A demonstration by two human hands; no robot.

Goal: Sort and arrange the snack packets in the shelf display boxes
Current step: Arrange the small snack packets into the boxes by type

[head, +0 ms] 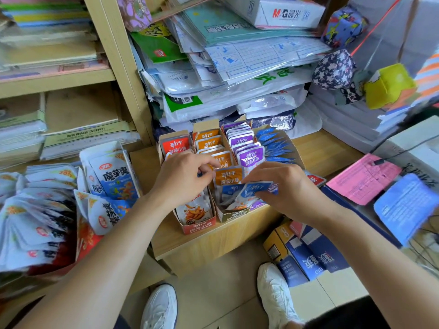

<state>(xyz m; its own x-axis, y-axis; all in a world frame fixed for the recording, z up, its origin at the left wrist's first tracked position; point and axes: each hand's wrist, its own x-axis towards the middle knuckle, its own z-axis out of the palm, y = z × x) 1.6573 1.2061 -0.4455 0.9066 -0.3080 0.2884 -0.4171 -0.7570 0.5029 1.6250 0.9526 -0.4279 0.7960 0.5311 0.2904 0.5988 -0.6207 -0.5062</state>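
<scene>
Both forearms reach forward and down from the lower edge of the view, bare to the elbow. The left hand (183, 174) lies knuckles-up over the left box, its fingers curled and its thumb and forefinger at the left edge of the orange packets (223, 162). Whether they actually nip one cannot be told. The right hand (285, 188) comes in from the right, palm down, pinching a small fan of blue packets (254, 188) between thumb and fingers just above the front of the middle box.

The display boxes (198, 225) are open-topped cardboard trays set side by side, touching, on a pale wooden shelf (213, 238). The packets in them are small glossy foil pouches with rounded corners, filed upright in rows: a red packet (175, 144) at the back left, orange next, then purple packets (250, 156), then a slanted blue row (273, 143) on the far right. A pouch printed with fried strips (194, 212) stands at the front of the left box.

To the left a bin holds larger white-and-blue snack bags (114, 172), crinkled and overlapping. Behind the boxes rise slumped stacks of plastic-wrapped stationery (237, 67), topped by a white paper ream (285, 10). Patterned fabric cubes (335, 70) hang at the right, one of them yellow. A pink sheet (363, 176) and a blue pouch (403, 205) lie on the counter to the right. Below are beige floor tiles and two white shoes (275, 295).
</scene>
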